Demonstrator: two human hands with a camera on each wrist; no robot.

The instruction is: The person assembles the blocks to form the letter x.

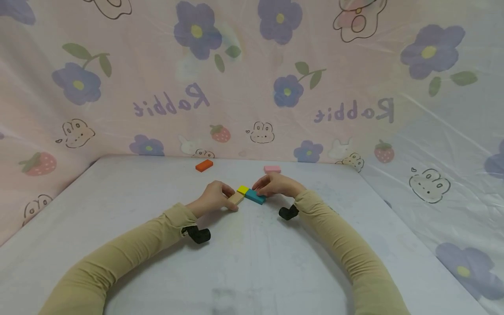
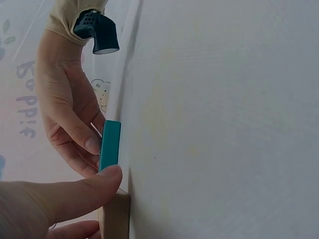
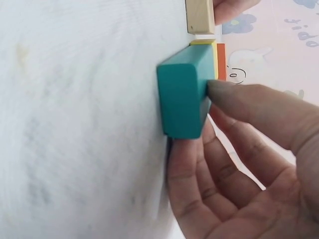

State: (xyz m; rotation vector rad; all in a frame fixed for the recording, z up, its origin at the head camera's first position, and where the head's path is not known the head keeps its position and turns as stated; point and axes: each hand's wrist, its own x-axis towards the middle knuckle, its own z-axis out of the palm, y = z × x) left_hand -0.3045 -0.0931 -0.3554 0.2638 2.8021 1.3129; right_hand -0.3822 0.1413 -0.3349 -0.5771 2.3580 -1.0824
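In the middle of the table, my left hand (image 1: 214, 196) grips a plain wooden block (image 1: 236, 199) between thumb and fingers. A teal block (image 1: 256, 197) is pinched by my right hand (image 1: 278, 185), the thumb on its upper face and the fingers along its far side, as the right wrist view shows. Between the two, a yellow block (image 1: 243, 190) lies at the inner ends, partly hidden behind the teal one (image 3: 178, 99). The right wrist view has a narrow gap between the wooden block (image 3: 200, 17) and the yellow and teal pair.
An orange block (image 1: 204, 165) lies at the back of the white table (image 1: 244, 262), left of the hands. A pink block (image 1: 272, 169) sits behind the right hand. Patterned cloth (image 1: 244, 87) hangs along the back and sides. Each wrist carries a black camera (image 1: 199, 235).
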